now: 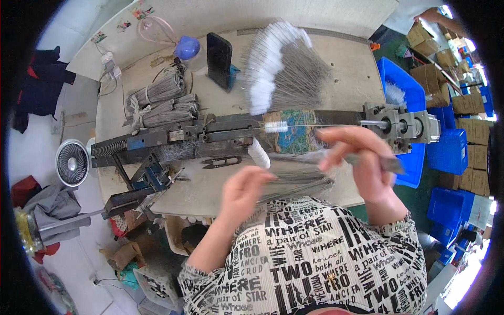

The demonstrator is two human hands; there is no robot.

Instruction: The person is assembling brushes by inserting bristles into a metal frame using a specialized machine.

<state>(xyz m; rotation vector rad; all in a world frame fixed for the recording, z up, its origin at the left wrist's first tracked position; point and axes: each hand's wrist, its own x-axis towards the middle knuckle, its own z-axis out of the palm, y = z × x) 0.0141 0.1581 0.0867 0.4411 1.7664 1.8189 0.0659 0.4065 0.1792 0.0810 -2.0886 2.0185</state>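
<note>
My right hand (362, 160) is raised in front of the spindle end of a bench machine (184, 137), its fingers curled around a flat grey metal tool (391, 164) whose kind I cannot make out. Its fingertips are close to a thin wire (336, 125) that runs to the metal spindle (375, 124). On that wire sits a short white-bristled brush (276, 126). My left hand (244, 185) hovers near the table's front, beside a white roll-like piece (258, 153); motion blurs its bent fingers. Loose thin wires (299, 176) lie between the hands.
Behind the machine are a fan of white-tipped wire brushes (278, 68), tied wire bundles (163, 100) and an upright phone (219, 62). Thread snips (221, 161) lie in front. A blue bin (404, 89) stands at right; a round fan (72, 163) is at left.
</note>
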